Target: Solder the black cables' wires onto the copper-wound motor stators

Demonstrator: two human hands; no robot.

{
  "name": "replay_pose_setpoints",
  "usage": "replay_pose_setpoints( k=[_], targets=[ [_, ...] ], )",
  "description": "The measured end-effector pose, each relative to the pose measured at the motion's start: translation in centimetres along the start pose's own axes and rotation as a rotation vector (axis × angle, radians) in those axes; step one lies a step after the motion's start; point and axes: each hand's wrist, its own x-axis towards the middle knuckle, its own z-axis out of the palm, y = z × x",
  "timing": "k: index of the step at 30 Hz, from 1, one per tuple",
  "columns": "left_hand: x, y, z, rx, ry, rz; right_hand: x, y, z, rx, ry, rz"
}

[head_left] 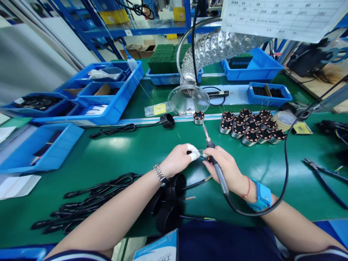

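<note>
My right hand (225,168) is closed around a soldering iron (219,174), whose tip points up and away toward a lone motor stator (198,117). Part of a small copper-coloured piece (209,158) shows under the right fingers; most of it is hidden. Close beside it, my left hand (181,157) is pinched, with white covers on the fingertips. Thin wires (201,155) run between the two hands, at the left fingertips. Below the left hand lie black round housings (174,186) with cables and bare coloured wire ends.
Several motor stators (251,127) stand grouped at the right. A clear fume hood (189,99) hangs at the back. Coiled black cables (108,195) lie front left, pliers (323,177) far right. Blue bins (108,112) line the left. Another black housing (167,121) lies behind the hands.
</note>
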Motion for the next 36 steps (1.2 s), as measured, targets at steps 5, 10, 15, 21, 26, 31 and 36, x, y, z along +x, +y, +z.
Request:
replay_pose_setpoints(
  k=[5, 10, 15, 21, 26, 31, 36],
  targets=[
    [-0.1, 0.0, -0.1, -0.119, -0.066, -0.01, 0.3, -0.2, 0.5, -0.036, 0.003, -0.015],
    [-1.0, -0.1, -2.0, -0.041, -0.219, 0.036, 0.2, -0.5, 0.1, 0.094, 0.084, 0.084],
    [-2.1, -0.4, -2.9, 0.245, -0.061, 0.107, -0.2, -0.7, 0.2, 0.204, 0.129, 0.204],
    [-2.4, -0.7, -1.8, 0.456, 0.104, 0.116, -0.4, -0.6, 0.7, 0.311, 0.144, 0.293],
    [-2.2, -1.5, -1.5, 0.511, 0.127, 0.183, -0.4, -0.6, 0.7, 0.338, 0.158, 0.308],
    [-2.2, -2.0, -1.6, 0.546, 0.194, 0.193, -0.4, -0.6, 0.7, 0.321, 0.162, 0.307],
    [-2.1, -2.6, -1.5, 0.623, 0.253, 0.177, -0.4, -0.6, 0.8, 0.32, 0.164, 0.307]
  ],
)
